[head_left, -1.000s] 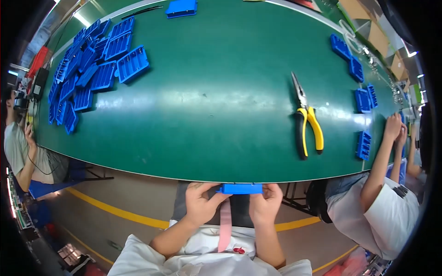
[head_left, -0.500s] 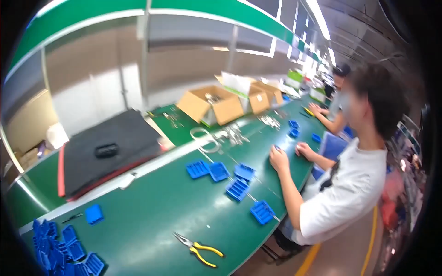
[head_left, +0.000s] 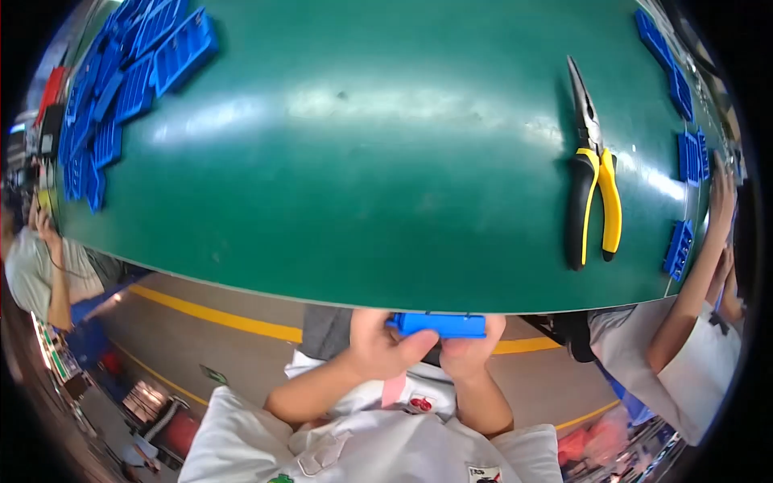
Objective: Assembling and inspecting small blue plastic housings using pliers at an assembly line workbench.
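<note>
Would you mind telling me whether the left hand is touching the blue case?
Touching: in the head view, the left hand holds the blue case, thumb over its lower edge.

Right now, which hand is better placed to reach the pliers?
Probably the right hand: the pliers lie nearer to it than to the left hand, though both hands grip the blue case.

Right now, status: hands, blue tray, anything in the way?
Left fingers and right fingers closed on blue tray. Tray held at near edge of table. Pliers lying right, apart from both; nothing seen blocking.
</note>
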Motion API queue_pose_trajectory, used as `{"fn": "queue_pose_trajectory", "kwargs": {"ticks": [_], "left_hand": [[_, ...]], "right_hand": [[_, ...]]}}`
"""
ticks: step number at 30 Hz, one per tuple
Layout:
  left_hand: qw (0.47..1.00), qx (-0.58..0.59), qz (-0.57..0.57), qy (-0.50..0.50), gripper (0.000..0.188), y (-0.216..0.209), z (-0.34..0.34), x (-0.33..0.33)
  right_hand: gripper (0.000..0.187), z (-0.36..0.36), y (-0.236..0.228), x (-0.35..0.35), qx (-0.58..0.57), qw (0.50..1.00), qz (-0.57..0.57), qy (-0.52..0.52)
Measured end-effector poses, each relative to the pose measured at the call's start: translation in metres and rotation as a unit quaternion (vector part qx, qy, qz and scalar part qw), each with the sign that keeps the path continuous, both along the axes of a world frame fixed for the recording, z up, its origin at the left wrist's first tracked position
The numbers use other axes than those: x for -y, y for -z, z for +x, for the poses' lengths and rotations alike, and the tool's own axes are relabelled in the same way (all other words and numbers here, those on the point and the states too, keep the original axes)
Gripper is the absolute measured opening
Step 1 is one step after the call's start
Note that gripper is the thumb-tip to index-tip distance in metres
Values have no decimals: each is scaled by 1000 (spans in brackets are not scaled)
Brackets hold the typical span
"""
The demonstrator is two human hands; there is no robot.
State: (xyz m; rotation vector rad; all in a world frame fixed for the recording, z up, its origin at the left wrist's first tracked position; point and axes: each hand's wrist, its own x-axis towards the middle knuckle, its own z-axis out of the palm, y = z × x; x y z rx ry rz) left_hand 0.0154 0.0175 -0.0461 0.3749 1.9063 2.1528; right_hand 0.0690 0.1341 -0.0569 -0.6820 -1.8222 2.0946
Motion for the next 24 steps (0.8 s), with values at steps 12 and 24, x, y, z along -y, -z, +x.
{"fn": "queue_pose_trajectory", "kwargs": {"ticks": [12, 24], "left_hand": [[995, 8, -83, -49, 44, 3, 19, 1], [996, 75, -9, 41, 58, -13, 20, 2]], "right_hand": [[63, 12, 7, 2, -114, 993, 36, 1], [39, 16, -32, -9, -37, 996, -37, -72]]}}
